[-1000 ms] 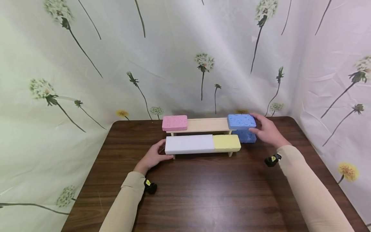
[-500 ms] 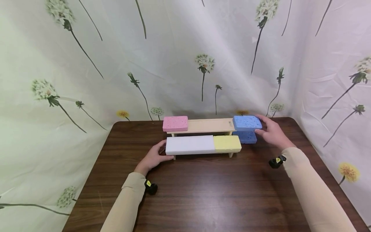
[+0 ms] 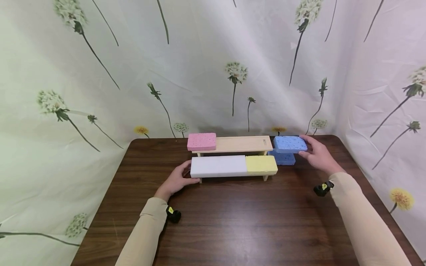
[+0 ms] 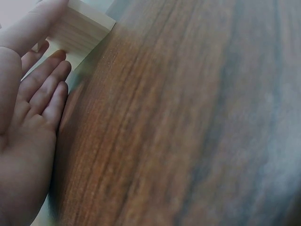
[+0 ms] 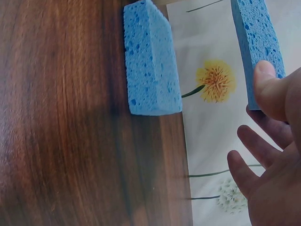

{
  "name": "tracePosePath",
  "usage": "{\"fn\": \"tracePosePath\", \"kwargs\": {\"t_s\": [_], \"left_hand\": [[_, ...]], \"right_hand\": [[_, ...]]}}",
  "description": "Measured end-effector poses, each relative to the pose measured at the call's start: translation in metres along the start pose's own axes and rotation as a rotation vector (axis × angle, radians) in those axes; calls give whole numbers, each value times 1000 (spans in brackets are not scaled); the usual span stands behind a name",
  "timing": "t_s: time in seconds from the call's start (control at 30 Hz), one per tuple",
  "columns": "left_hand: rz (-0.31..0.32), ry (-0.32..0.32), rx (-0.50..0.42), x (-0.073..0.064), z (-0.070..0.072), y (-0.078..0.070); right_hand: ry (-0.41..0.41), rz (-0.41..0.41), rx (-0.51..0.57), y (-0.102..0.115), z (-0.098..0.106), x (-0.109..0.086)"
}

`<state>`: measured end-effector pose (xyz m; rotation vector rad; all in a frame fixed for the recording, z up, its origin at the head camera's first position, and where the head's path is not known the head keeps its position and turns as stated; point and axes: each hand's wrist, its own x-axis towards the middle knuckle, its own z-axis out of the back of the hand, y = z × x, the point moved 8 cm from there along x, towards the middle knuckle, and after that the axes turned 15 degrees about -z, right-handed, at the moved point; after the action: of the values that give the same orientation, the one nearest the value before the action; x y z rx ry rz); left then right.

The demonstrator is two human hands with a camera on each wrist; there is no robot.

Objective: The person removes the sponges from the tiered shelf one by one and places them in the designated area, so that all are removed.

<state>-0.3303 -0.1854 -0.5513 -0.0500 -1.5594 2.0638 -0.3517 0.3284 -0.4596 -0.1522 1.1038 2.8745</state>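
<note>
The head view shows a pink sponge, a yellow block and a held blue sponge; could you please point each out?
Pink sponge (image 3: 201, 140): head view, on its top face.
Yellow block (image 3: 261, 163): head view, on its top face.
Held blue sponge (image 3: 290, 143): head view, on its top face.

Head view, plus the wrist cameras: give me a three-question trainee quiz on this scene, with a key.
1. True or false: the rectangular pink sponge rests at the left end of the rear pale wooden stand.

2. What colour is the rectangular block at the right end of the front pale wooden stand? A) orange B) yellow C) green

3. Fill the blank: the ____ hand holds a rectangular blue porous sponge.

Key: 1. True. 2. B, yellow. 3. Right.
</note>
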Motion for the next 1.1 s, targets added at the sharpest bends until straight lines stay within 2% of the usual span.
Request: {"fn": "tracePosePath", "kwargs": {"t_s": [0.2,0.77,1.1], "left_hand": [[11,4,7,-1,0,2],[15,7,36,-2,0,5],[20,6,24,-2,1,2]], "right_hand": [[5,-29,-2,-9,1,1],[-45,-62,-32,-41,9,4],[-118,-59,-82,-60,22,4]]}}
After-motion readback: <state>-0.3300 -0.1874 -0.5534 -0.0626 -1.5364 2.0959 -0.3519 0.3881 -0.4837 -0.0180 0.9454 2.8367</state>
